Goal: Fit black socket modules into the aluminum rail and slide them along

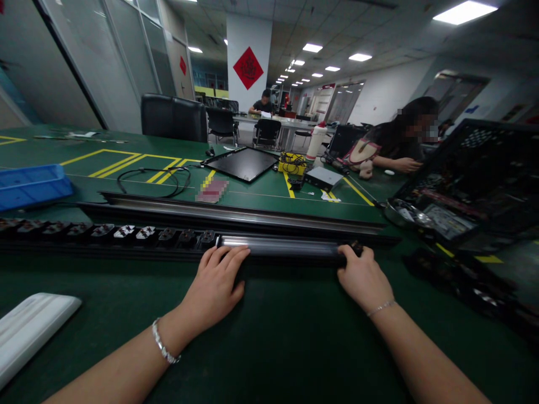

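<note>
Bright ceiling light panels [465, 12] light the room; glare streaks the metal rail [278, 244]; wide-angle distortion bends the tabletop [269, 342] edges; the far corners fall dim.

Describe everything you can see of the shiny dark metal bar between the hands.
The shiny dark metal bar is a straight profile with a glossy grey top, lying on the green work mat. The left hand rests on its left part; the right hand covers its right end. Its left end meets a row of black connectors.
</note>
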`<action>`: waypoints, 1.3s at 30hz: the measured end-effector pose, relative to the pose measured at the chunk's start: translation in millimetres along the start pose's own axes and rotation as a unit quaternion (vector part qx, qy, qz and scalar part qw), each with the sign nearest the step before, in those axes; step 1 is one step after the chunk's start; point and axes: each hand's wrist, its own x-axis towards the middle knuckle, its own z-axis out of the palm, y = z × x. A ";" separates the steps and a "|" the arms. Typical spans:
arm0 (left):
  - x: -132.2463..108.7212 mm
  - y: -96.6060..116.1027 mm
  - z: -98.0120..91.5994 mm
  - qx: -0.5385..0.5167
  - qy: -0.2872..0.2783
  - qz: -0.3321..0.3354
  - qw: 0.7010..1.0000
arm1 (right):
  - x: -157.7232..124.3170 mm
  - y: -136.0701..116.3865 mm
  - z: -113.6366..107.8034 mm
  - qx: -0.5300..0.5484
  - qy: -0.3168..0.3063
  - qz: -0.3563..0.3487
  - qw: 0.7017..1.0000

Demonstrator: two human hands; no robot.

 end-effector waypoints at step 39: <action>0.4 -0.2 0.4 0.012 -0.001 0.005 1.000 | 6.2 14.4 3.5 0.003 0.007 0.018 1.000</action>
